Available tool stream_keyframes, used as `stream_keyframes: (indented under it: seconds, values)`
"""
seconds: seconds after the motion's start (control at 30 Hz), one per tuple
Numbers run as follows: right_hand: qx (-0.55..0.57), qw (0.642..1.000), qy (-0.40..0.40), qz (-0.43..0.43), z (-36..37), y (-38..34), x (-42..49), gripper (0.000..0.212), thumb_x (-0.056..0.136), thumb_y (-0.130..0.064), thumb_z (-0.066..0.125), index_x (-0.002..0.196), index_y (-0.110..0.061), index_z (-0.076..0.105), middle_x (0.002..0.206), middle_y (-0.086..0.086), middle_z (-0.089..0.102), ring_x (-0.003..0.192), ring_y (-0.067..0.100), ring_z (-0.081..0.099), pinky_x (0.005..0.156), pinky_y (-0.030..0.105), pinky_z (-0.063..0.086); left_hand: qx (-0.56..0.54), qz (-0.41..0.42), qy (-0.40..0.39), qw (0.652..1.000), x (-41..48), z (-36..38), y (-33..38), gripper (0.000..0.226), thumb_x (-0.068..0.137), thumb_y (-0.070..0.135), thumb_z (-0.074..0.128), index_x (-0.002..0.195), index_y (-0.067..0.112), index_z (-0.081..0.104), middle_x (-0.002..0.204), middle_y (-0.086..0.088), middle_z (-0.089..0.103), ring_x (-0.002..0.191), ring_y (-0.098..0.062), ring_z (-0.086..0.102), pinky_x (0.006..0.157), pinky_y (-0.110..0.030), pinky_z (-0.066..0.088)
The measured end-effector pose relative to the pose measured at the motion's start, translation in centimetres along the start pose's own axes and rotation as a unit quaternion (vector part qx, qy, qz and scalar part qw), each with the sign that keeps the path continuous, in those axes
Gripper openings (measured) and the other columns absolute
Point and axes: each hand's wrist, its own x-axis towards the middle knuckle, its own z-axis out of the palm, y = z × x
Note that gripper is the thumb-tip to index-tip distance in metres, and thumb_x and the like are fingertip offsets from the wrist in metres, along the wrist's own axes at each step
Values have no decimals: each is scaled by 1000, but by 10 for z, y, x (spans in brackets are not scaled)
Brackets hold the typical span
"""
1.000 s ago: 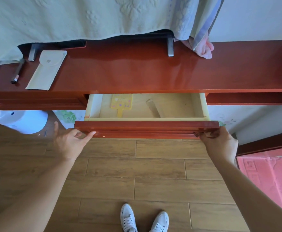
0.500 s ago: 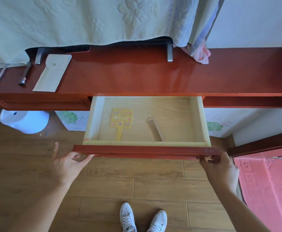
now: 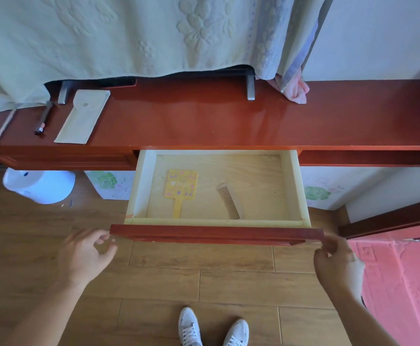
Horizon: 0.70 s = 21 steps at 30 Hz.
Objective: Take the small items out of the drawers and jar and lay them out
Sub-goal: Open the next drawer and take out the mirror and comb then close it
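Items counted: one open drawer [image 3: 216, 232] directly ahead of both hands, holding one yellow hand mirror [image 3: 180, 187] and one comb [image 3: 229, 202]. On the desktop [image 3: 204, 121] beyond the left hand [image 3: 85, 254]: one cloth pouch [image 3: 83, 117], one dark pen [image 3: 44, 118], one thin stick [image 3: 4, 126]. Beyond the right hand [image 3: 336, 264]: one pink cloth [image 3: 296, 89]. Two white shoes [image 3: 214, 327] below, between the hands.

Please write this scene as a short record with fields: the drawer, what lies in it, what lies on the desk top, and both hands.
drawer: middle drawer, pulled out
in drawer: yellow hand mirror at left, comb at right, apart
desk top: cream pouch, dark pen, thin stick at left end
left hand: off the drawer front, open, empty
right hand: at the front's right corner, grip unclear because of blur
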Motion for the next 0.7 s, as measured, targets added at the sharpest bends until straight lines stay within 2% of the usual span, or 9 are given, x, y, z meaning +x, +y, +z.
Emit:
stream_keyframes:
  seconds: [0.07, 0.17, 0.27, 0.4, 0.47, 0.57, 0.7]
  values:
    - [20, 999, 35, 1, -11, -8, 9, 22, 81, -1, 58, 99, -11, 64, 93, 9, 70, 80, 26, 55, 79, 35, 40, -5, -57, 34, 998, 9, -11, 0, 13, 71, 21, 65, 82, 16, 72, 68, 1, 67, 61, -25, 63, 55, -28, 40]
    - [59, 995, 84, -1, -24, -31, 26, 16, 85, -8, 56, 98, -14, 63, 88, 7, 68, 78, 23, 51, 78, 35, 39, -41, -117, 63, 990, 32, -29, 13, 23, 76, 7, 69, 93, 22, 70, 81, 0, 70, 68, -22, 62, 58, -28, 44]
    - [77, 990, 111, -38, -28, -64, 38, 16, 85, -11, 55, 99, -14, 63, 88, 5, 67, 79, 19, 50, 78, 29, 35, -76, -99, 76, 989, 60, -41, 41, 21, 80, 11, 67, 97, 23, 69, 86, 4, 70, 72, -14, 61, 63, -29, 48]
    - [52, 988, 80, -118, -11, -113, 42, 18, 83, -16, 60, 101, -13, 63, 91, 4, 68, 81, 23, 57, 72, 28, 35, -54, -17, 73, 996, 95, -39, 88, 15, 80, 20, 65, 93, 17, 71, 87, 3, 70, 73, -19, 62, 64, -33, 49]
    - [25, 989, 37, -138, 7, -134, 40, 22, 84, -22, 60, 104, -13, 61, 97, 4, 67, 82, 22, 56, 69, 29, 35, -24, 5, 31, 999, 110, -28, 110, 23, 78, 28, 64, 96, 16, 71, 87, 1, 69, 78, -24, 63, 67, -36, 49]
    - [-36, 988, -28, -150, 38, -157, 33, 33, 85, -32, 60, 113, -14, 56, 107, 5, 63, 93, 26, 57, 70, 32, 42, 79, -12, -90, 993, 125, -2, 133, 41, 79, 45, 58, 106, 15, 68, 97, -4, 68, 91, -28, 60, 74, -39, 45]
    - [-121, 977, -86, -152, 78, -172, 27, 50, 83, -46, 59, 120, -14, 50, 117, 6, 56, 107, 27, 53, 70, 33, 43, 126, -38, -142, 981, 134, 29, 148, 52, 78, 55, 53, 106, 12, 63, 100, -6, 63, 98, -28, 57, 77, -40, 40]
